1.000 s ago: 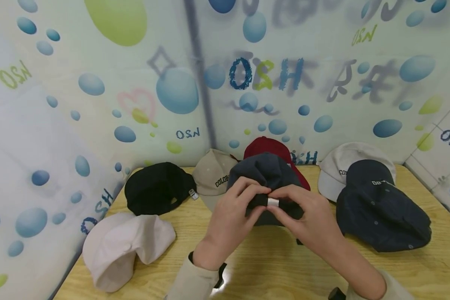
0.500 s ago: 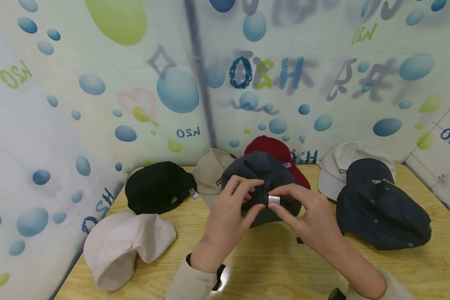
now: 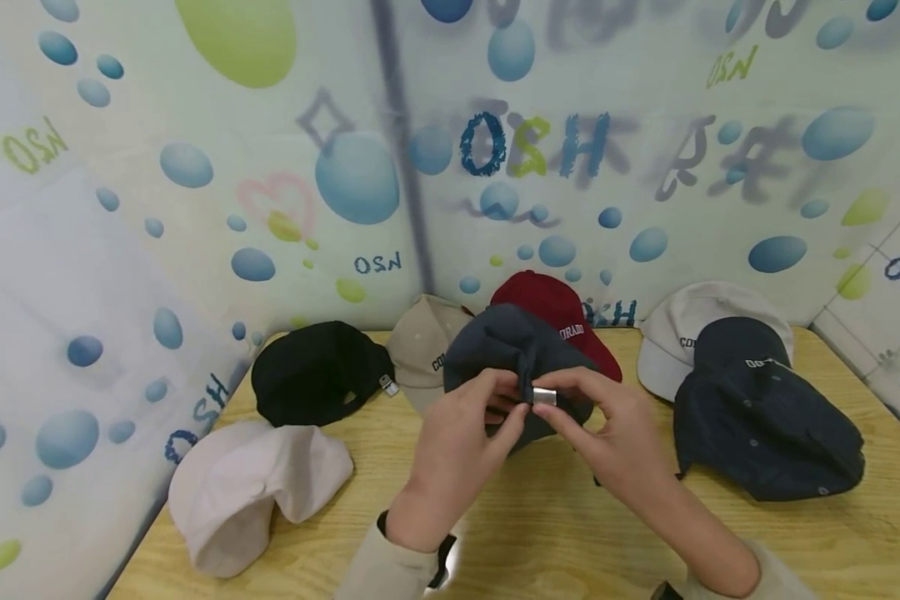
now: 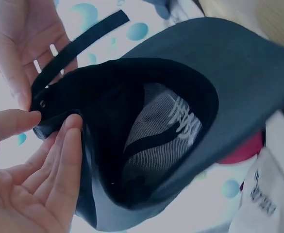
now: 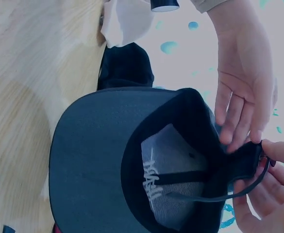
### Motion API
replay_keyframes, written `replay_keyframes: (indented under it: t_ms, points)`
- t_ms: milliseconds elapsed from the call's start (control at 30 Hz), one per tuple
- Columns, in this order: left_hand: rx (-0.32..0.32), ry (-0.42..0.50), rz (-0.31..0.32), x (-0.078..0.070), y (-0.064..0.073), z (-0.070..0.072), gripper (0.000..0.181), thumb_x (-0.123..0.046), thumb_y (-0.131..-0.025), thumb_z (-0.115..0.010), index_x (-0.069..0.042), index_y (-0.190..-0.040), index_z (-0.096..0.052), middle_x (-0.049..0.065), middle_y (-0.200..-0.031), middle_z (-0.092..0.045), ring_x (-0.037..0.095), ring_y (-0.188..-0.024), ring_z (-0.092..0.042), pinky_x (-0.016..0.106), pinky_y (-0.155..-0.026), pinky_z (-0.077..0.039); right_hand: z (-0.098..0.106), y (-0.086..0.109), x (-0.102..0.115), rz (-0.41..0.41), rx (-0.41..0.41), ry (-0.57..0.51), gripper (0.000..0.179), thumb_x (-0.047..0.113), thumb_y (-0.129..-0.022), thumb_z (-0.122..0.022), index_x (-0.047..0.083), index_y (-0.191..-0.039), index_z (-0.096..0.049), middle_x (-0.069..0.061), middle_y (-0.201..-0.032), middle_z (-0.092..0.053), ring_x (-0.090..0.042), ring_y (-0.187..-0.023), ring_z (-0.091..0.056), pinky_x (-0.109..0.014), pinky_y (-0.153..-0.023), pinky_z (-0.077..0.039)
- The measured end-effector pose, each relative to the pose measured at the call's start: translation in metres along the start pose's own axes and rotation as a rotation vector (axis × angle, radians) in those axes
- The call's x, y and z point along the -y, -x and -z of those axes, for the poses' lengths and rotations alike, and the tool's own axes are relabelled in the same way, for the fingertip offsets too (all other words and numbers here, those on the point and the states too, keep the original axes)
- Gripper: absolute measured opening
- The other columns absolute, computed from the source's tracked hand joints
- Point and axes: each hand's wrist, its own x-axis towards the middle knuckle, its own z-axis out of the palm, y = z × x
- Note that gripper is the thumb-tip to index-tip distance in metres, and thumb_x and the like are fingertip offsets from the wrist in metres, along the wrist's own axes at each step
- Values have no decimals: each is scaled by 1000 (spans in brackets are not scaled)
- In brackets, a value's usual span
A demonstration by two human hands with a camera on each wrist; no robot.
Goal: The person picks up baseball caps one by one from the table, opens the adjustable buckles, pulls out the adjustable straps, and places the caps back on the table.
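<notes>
Both hands hold a dark blue-grey baseball cap above the table, at the back of the cap. My left hand pinches the cap's back edge between thumb and fingers. My right hand pinches the silver metal buckle beside it. In the left wrist view, the loose end of the strap sticks out past the fingers. The opening faces the wrist cameras, showing a striped lining with white lettering, and the brim points away from the hands.
On the wooden table lie a black cap, a pale pink-white cap, a beige cap and a red cap. At right, a navy cap overlaps a light grey cap. A printed cloth wall stands behind.
The held cap has shifted and turned slightly left, baring more of the red cap's lettering. My left index finger lifted, then came back down at the cap's back edge. The right hand keeps the buckle.
</notes>
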Motion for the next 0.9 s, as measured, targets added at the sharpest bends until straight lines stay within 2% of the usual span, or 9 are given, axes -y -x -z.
replay_keyframes:
  t_ms: [133,233,367,567,900]
  points:
    - [43,173,59,-1,-2,0,26,-13,-93,-69,-9,-119,-64,4,-110,-72,14,-92,-71,23,-77,-59,-2,1,-1,4,-12,-12,31,2,-76,-83,13,-103,-73,2,-96,-75,-7,-83,-69,-12,-74,-53]
    - [56,221,94,-1,-3,0,26,-17,-94,-70,-10,-118,-64,3,-109,-71,14,-93,-70,24,-78,-59,-2,2,-1,15,-17,-38,32,1,-76,-83,12,-104,-73,1,-97,-75,-8,-84,-70,-12,-74,-55]
    - [55,229,123,-1,-5,-1,26,-22,-92,-72,-12,-115,-66,1,-103,-72,12,-90,-70,21,-77,-58,-2,2,-1,53,-27,-51,33,-1,-76,-82,13,-104,-72,0,-97,-75,-6,-84,-70,-12,-73,-55]
    - [45,241,125,0,-6,-2,22,-21,-92,-73,-11,-110,-66,2,-99,-72,14,-86,-70,23,-75,-59,-3,2,0,110,-47,1,36,-2,-71,-85,11,-101,-72,2,-97,-74,-8,-85,-70,-8,-77,-52]
    - [34,232,97,3,-5,0,20,-22,-92,-72,-12,-108,-66,1,-98,-73,12,-86,-70,20,-75,-57,-5,2,0,112,-50,25,34,-1,-71,-86,10,-100,-72,2,-98,-74,-12,-87,-71,-5,-81,-50]
